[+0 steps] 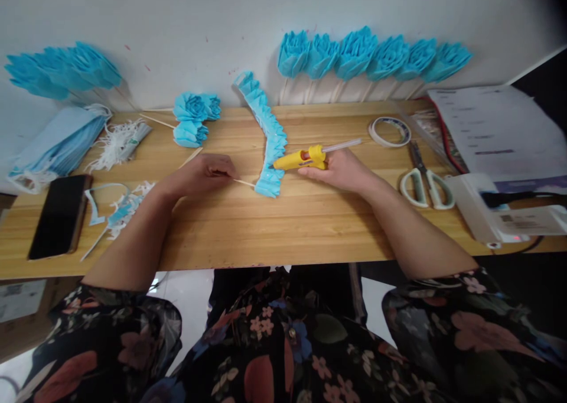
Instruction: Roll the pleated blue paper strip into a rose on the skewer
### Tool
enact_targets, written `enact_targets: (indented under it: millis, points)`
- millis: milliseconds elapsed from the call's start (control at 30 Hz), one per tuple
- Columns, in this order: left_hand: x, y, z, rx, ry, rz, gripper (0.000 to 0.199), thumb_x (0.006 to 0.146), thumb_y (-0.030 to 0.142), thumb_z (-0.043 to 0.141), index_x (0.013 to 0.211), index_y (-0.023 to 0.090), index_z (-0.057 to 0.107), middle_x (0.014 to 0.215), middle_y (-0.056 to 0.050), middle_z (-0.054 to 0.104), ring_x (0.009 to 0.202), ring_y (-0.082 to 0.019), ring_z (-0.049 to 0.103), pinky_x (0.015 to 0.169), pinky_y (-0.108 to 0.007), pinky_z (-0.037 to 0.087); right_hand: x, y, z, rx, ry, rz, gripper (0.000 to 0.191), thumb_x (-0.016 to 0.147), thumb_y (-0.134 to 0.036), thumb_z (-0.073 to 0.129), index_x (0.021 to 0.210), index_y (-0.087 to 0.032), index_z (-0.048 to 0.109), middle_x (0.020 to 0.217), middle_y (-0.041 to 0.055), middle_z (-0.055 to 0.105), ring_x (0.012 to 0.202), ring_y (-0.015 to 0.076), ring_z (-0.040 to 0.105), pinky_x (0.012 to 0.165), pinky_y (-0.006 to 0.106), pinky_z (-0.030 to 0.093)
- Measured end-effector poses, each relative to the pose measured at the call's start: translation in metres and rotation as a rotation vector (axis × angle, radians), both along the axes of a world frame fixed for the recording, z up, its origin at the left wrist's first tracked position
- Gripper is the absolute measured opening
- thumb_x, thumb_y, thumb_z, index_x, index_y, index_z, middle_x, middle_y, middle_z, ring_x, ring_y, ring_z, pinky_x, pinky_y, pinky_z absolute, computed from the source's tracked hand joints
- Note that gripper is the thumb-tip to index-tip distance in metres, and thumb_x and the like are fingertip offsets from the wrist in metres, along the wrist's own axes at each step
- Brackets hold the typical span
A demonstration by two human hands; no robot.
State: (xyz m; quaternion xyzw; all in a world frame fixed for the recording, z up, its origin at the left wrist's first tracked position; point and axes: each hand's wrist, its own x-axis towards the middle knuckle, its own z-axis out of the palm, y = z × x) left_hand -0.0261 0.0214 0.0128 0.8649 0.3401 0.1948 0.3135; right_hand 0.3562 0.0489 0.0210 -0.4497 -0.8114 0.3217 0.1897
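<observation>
My right hand [339,169] is closed around a yellow glue gun [295,160], with a clear glue stick [343,145] poking out of its back. The gun's nozzle touches or hovers just over a pleated light-blue strip [272,143] that curves across the table. Between the fingertips of my left hand [208,174] is a thin wooden stick [244,182]. Its tip meets the near end of the strip. Left of the strip lie several finished blue flowers [191,116] on sticks.
More blue flowers [357,53] lean on the wall. Face masks [62,143], white ear loops [121,143], a phone [61,215] and blue-white scraps [126,209] lie left. A tape roll [390,132], scissors [426,181], papers [487,128] and a white power strip [482,208] are right.
</observation>
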Motion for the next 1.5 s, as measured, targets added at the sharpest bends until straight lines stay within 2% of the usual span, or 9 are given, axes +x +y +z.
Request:
enact_targets:
  millis: [100, 267, 333, 500, 667, 867, 967, 1167, 1500]
  points:
    - [0.001, -0.001, 0.0, 0.009, 0.001, 0.013, 0.032, 0.11, 0.043, 0.067, 0.098, 0.02, 0.084, 0.098, -0.011, 0.083, 0.088, -0.02, 0.076, 0.079, -0.027, 0.058, 0.002, 0.001, -0.001, -0.023, 0.013, -0.003, 0.046, 0.089, -0.064, 0.081, 0.107, -0.021, 0.084, 0.085, 0.0052, 0.078, 0.075, 0.0232, 0.065, 0.069, 0.036, 0.043]
    - [0.001, 0.0, -0.002, 0.024, 0.007, 0.023, 0.03, 0.111, 0.043, 0.067, 0.1, 0.021, 0.085, 0.1, -0.01, 0.083, 0.09, -0.019, 0.076, 0.082, -0.026, 0.058, 0.012, 0.004, 0.001, -0.143, 0.099, -0.043, 0.053, 0.088, -0.077, 0.078, 0.091, -0.024, 0.078, 0.065, 0.0016, 0.065, 0.063, 0.0205, 0.059, 0.064, 0.037, 0.045]
    - [0.0, 0.0, -0.002, 0.027, 0.005, 0.022, 0.03, 0.111, 0.043, 0.068, 0.099, 0.021, 0.084, 0.099, -0.01, 0.082, 0.089, -0.019, 0.076, 0.082, -0.026, 0.057, 0.015, 0.003, 0.004, -0.17, 0.123, -0.046, 0.055, 0.087, -0.079, 0.079, 0.089, -0.024, 0.076, 0.064, 0.0016, 0.064, 0.062, 0.0203, 0.06, 0.064, 0.037, 0.046]
    - [0.001, -0.001, -0.003, 0.046, -0.02, 0.004, 0.029, 0.111, 0.039, 0.066, 0.097, 0.021, 0.085, 0.097, -0.008, 0.081, 0.087, -0.018, 0.075, 0.079, -0.025, 0.056, 0.013, 0.001, 0.01, -0.182, 0.108, 0.03, 0.05, 0.082, -0.073, 0.084, 0.089, -0.025, 0.073, 0.065, -0.0003, 0.064, 0.061, 0.0196, 0.059, 0.064, 0.036, 0.044]
    - [0.002, -0.002, -0.001, -0.002, 0.016, 0.028, 0.03, 0.111, 0.041, 0.066, 0.1, 0.021, 0.086, 0.101, -0.009, 0.083, 0.089, -0.018, 0.075, 0.082, -0.025, 0.056, 0.01, 0.001, 0.01, -0.197, 0.081, 0.057, 0.042, 0.085, -0.067, 0.081, 0.09, -0.026, 0.073, 0.066, -0.0007, 0.064, 0.061, 0.0186, 0.056, 0.062, 0.035, 0.041]
    - [0.002, -0.002, -0.003, 0.012, -0.028, 0.023, 0.031, 0.111, 0.045, 0.069, 0.098, 0.022, 0.087, 0.099, -0.009, 0.084, 0.086, -0.02, 0.076, 0.079, -0.027, 0.057, 0.003, -0.002, 0.014, -0.1, 0.033, 0.09, 0.036, 0.084, -0.057, 0.078, 0.093, -0.023, 0.075, 0.074, -0.0007, 0.065, 0.067, 0.0175, 0.054, 0.064, 0.034, 0.038]
    - [0.002, -0.002, -0.003, 0.025, -0.022, 0.024, 0.037, 0.112, 0.049, 0.067, 0.098, 0.02, 0.086, 0.099, -0.009, 0.084, 0.087, -0.018, 0.076, 0.078, -0.025, 0.056, 0.005, -0.001, 0.011, -0.141, 0.078, 0.09, 0.039, 0.083, -0.061, 0.079, 0.09, -0.023, 0.074, 0.072, -0.0001, 0.066, 0.066, 0.018, 0.056, 0.065, 0.035, 0.041]
    - [0.001, -0.001, -0.001, 0.008, 0.024, 0.016, 0.04, 0.114, 0.05, 0.064, 0.1, 0.018, 0.084, 0.102, -0.008, 0.083, 0.089, -0.016, 0.074, 0.08, -0.024, 0.056, 0.017, 0.002, 0.007, -0.201, 0.175, -0.014, 0.053, 0.087, -0.077, 0.079, 0.075, -0.027, 0.065, 0.061, 0.0005, 0.061, 0.057, 0.0178, 0.055, 0.062, 0.037, 0.044]
    - [-0.001, 0.0, -0.004, 0.016, 0.011, -0.007, 0.029, 0.111, 0.035, 0.064, 0.102, 0.018, 0.085, 0.101, -0.011, 0.083, 0.089, -0.018, 0.075, 0.081, -0.023, 0.056, 0.005, -0.001, 0.012, -0.087, 0.053, 0.108, 0.041, 0.088, -0.064, 0.075, 0.094, -0.023, 0.076, 0.071, -0.0002, 0.062, 0.066, 0.0178, 0.052, 0.066, 0.035, 0.037]
